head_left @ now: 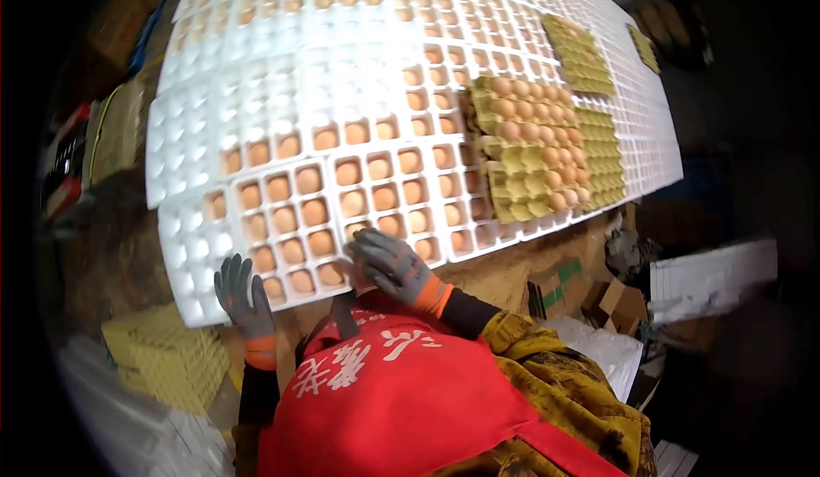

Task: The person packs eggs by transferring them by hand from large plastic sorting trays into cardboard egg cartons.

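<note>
White foam trays with square pockets cover the surface before me, and many pockets hold brown eggs. My left hand, in a grey glove with an orange cuff, rests over the near left edge of the trays, fingers apart and nothing in it. Over the near edge of the middle tray is my right hand, gloved the same way, its fingers bent towards the egg pockets; whether it holds anything is hidden. To the right, a stack of yellowish pulp trays carries more eggs on its top tray, with some cups bare.
More pulp trays lie on the foam trays at the right and far side. Stacked yellow trays stand low at the left. Cardboard boxes and a white foam piece are at the right, beyond the near edge.
</note>
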Demonstrator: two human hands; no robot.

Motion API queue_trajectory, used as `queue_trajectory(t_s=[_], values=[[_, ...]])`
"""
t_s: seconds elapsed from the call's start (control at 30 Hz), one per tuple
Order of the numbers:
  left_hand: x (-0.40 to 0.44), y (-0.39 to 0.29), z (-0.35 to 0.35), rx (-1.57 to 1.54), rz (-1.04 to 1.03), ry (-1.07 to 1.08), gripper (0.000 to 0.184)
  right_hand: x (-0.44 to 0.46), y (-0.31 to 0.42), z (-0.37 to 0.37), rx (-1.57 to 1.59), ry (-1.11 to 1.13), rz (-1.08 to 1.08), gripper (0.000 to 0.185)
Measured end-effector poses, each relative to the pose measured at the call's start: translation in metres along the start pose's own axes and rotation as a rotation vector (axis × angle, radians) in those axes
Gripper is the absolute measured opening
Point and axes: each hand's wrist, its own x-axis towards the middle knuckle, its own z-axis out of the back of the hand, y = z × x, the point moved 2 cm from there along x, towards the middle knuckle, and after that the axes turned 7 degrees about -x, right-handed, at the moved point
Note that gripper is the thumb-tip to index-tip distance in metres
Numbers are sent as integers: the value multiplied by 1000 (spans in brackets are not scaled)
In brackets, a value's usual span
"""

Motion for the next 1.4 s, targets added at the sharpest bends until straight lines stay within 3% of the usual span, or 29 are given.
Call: queue_trajectory(t_s=[0.1, 0.13, 0.23, 0.3, 0.33, 0.37, 0.43, 0.5, 0.57, 0.6, 0.7, 0.77, 0.8, 0.83, 0.87, 0.9, 0.93, 1.0, 1.03, 1.07, 1.13, 1.17, 1.23, 1.27, 1.3, 1.37, 1.4], values=[[38, -75, -25, -513, 158, -38, 32, -18, -4, 85, 30, -315, -242, 45], [54, -102, -31, -458, 17, -1, 32, -30, -16, 117, 19, -377, -299, 42], [95, -186, -66, -558, -141, 92, 35, -76, -72, 219, -197, -590, -451, 35], [115, -240, -93, -535, -276, 104, 37, -106, -100, 272, -227, -503, -537, 32], [122, -265, -109, -550, -304, 126, 37, -116, -103, 287, -94, -411, -675, 33], [129, -290, -121, -536, -363, 156, 38, -125, -102, 300, -159, -227, -718, 36], [139, -333, -153, -495, -448, 151, 44, -130, -109, 309, -612, 4, -410, 42], [156, -375, -180, -361, -442, 124, 51, -135, -126, 302, -698, 86, -340, 47], [171, -388, -220, -261, -456, 182, 58, -137, -140, 307, -531, 83, -352, 47], [177, -391, -235, -164, -455, 253, 52, -138, -142, 315, -344, 5, -392, 45], [192, -394, -263, -22, -475, 279, 33, -156, -163, 336, 703, -364, -707, 45], [199, -393, -259, -147, -419, 319, 36, -145, -155, 359, 1107, -458, -603, 39], [203, -391, -255, -296, -460, 262, 31, -142, -163, 362, 910, -365, -639, 37], [200, -391, -249, -613, -68, 371, 30, -137, -172, 365, 711, -273, -662, 35], [203, -385, -248, -918, 123, 365, 31, -118, -166, 364, 260, -215, -420, 33], [205, -377, -248, -1219, 324, 351, 31, -108, -152, 365, 18, -83, -372, 36], [206, -378, -244, -1378, 359, 384, 34, -103, -155, 354, -306, -20, -236, 37], [207, -400, -252, -1049, 346, 444, 38, -100, -170, 322, -825, 121, -62, 37], [206, -413, -259, -888, 337, 468, 40, -102, -179, 318, -749, 118, -99, 37], [203, -432, -266, -546, -219, 320, 44, -102, -186, 315, -675, 115, -134, 36], [194, -454, -281, -46, -321, 455, 48, -103, -182, 330, -468, 11, -227, 40], [195, -459, -287, 162, -328, 517, 48, -101, -175, 351, -199, 32, -385, 45], [200, -449, -289, 60, -354, 491, 43, -120, -204, 360, 420, -160, -516, 49], [203, -444, -289, 8, -369, 481, 41, -115, -192, 372, 983, -239, -688, 51], [204, -435, -286, -255, -214, 516, 41, -109, -182, 384, 1074, -310, -679, 52], [213, -421, -276, -774, 101, 568, 40, -95, -185, 387, 816, -196, -578, 50], [220, -415, -271, -1039, 403, 645, 39, -85, -195, 385, 494, -188, -338, 48]])
